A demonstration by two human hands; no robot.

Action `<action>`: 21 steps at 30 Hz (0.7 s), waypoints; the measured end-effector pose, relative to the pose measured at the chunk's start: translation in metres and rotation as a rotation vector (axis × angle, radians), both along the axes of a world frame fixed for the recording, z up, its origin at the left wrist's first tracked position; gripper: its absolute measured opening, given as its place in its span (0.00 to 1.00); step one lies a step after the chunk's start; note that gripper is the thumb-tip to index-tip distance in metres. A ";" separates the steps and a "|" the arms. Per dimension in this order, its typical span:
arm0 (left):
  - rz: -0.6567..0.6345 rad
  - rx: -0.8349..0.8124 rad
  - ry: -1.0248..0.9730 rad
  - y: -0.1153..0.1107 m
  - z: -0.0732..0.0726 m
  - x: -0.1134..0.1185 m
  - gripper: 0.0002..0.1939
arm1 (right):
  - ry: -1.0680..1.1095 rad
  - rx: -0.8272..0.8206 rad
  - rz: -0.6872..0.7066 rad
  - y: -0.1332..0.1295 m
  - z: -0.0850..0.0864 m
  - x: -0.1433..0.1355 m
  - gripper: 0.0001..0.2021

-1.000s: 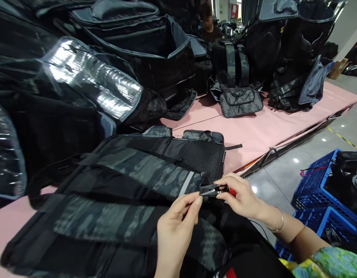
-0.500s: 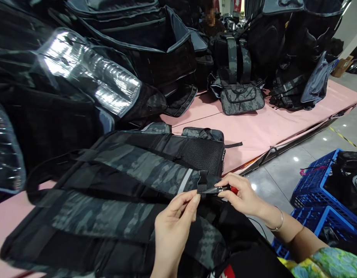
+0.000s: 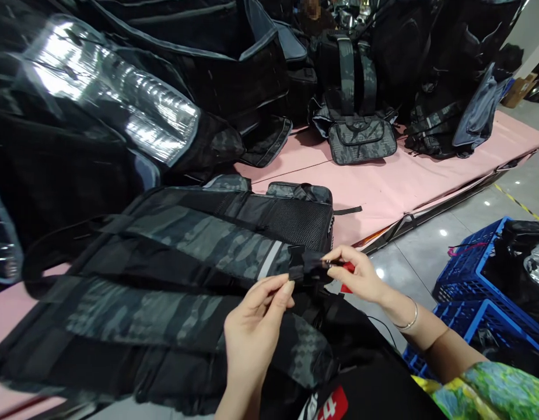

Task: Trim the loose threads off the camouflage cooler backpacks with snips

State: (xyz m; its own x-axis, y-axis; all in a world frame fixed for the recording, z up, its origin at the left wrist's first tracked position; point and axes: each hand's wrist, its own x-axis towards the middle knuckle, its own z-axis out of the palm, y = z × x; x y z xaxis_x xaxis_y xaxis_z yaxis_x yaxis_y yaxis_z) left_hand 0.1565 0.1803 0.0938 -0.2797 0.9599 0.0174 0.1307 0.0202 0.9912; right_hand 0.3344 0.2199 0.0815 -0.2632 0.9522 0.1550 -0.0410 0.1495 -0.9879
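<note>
A black backpack [image 3: 173, 315] lies with its two camouflage shoulder straps [image 3: 208, 242] facing up. At the end of the farther strap, past its pale reflective stripe, is a black buckle [image 3: 297, 269]. My left hand [image 3: 256, 318] is closed, thumb and forefinger pinching the buckle's near edge. Just right of it, my right hand [image 3: 354, 274] is closed around a small tool with a red handle [image 3: 347, 277]. The tool's metal end points toward the buckle and is blurred, so its exact kind and whether it touches the webbing are unclear.
Black bags with silver lining [image 3: 116, 93] are piled at the left and back. More camouflage bags [image 3: 361, 140] stand along the pink table [image 3: 374, 186]. Blue crates [image 3: 466, 262] holding black items sit on the floor at right. Another person is partly visible at the back.
The view has shifted, so the scene sits slightly higher and further left. My right hand has turned the tool, showing more red handle and less of its metal tip. My left hand keeps its pinch.
</note>
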 end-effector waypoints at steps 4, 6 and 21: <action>-0.058 0.263 0.260 -0.001 -0.003 0.006 0.06 | 0.277 -0.364 0.166 -0.002 -0.012 0.002 0.22; -0.167 0.356 0.431 -0.002 -0.004 0.008 0.07 | 0.340 -0.530 0.346 -0.003 -0.017 0.000 0.24; -0.510 0.424 1.317 -0.015 -0.004 0.004 0.08 | 0.234 -0.475 0.107 0.017 -0.048 0.010 0.16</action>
State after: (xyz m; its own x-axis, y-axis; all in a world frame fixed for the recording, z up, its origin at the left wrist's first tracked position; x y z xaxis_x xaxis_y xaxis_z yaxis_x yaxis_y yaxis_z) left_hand 0.1605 0.1654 0.0895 0.5197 0.8057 0.2842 0.8259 -0.5589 0.0742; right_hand 0.3441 0.2366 0.0335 -0.3726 0.9016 -0.2198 -0.2586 -0.3284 -0.9085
